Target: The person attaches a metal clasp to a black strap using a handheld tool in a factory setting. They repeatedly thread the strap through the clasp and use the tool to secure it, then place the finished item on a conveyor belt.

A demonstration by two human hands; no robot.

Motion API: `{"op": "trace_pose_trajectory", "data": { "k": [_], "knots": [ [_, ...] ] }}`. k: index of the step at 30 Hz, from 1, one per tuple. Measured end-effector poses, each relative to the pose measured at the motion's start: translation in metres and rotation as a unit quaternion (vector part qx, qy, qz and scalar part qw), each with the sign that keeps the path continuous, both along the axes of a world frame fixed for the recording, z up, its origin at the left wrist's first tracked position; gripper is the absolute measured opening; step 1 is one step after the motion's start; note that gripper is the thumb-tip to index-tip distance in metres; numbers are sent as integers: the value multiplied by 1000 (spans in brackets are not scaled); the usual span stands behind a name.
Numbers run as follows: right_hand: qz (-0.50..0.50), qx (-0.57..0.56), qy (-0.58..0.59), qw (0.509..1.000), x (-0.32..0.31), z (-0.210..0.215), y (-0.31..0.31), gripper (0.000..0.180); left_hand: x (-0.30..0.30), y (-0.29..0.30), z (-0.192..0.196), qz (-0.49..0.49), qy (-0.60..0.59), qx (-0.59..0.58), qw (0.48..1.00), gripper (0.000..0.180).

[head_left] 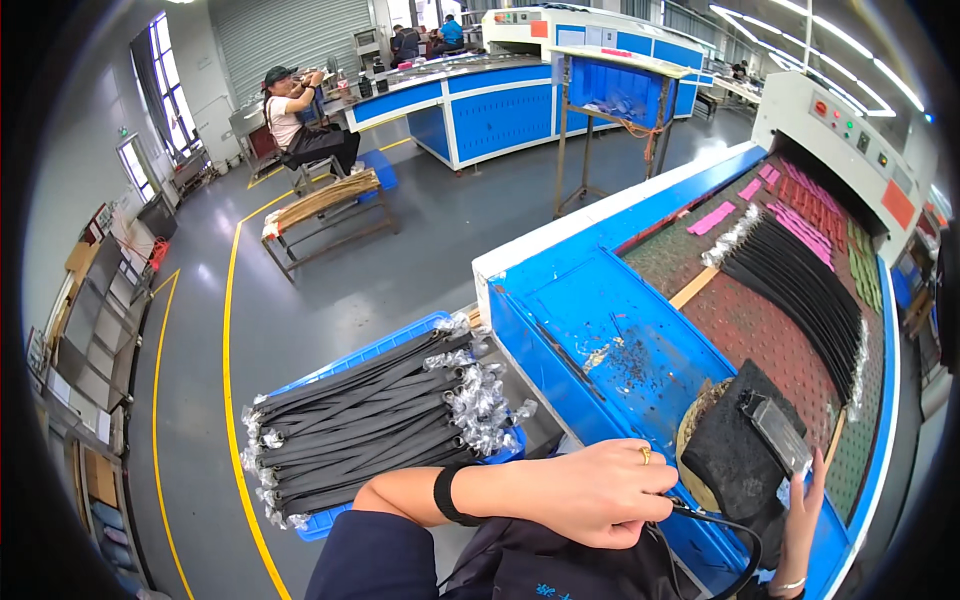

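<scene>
My left hand [600,492] is closed, fingers curled, above the blue end of the machine. A thin black cord [735,528] runs from its fingertips toward my right wrist. My right hand [800,515] has its fingers stretched up beside a dark box with a clear cover [775,430], at its near corner. Under that box lies a black cloth-like pad [728,440], on a round tan piece [692,425] that it mostly hides. To my left, many flat black straps [370,420] with clear plastic-wrapped ends lie piled in a blue crate [345,362].
On the conveyor bed [690,330] black straps [790,300] lie side by side, with pink strips [710,218], red and green ones beyond. A white machine hood [850,150] spans the bed. A seated person [295,125] works farther off, near a bench of tan strips [325,200].
</scene>
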State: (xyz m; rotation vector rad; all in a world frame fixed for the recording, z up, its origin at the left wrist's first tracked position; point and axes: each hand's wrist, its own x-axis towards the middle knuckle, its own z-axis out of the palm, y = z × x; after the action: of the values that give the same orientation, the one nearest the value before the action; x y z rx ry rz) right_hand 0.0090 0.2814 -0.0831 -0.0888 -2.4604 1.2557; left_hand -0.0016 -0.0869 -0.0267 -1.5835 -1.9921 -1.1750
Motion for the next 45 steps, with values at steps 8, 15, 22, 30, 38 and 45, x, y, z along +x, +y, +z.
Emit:
{"op": "trace_pose_trajectory", "data": {
  "k": [8,15,22,30,38,45],
  "knots": [
    [-38,451,-61,890,76,13,-12,25,-5,16,-5,-8,4,-1,1000,13],
    [-51,506,-40,860,94,18,-12,24,0,33,2,1,7,-6,1000,12],
    [-119,434,-39,892,102,3,-3,35,4,51,17,26,45,5,999,13],
    [-174,309,137,925,118,61,-4,42,0,78,23,74,111,-33,991,13],
    [75,411,204,885,128,80,-71,40,19,102,26,72,141,-49,986,18],
    [71,429,200,878,119,80,-82,51,23,105,23,68,161,-34,984,19]
  ]
}}
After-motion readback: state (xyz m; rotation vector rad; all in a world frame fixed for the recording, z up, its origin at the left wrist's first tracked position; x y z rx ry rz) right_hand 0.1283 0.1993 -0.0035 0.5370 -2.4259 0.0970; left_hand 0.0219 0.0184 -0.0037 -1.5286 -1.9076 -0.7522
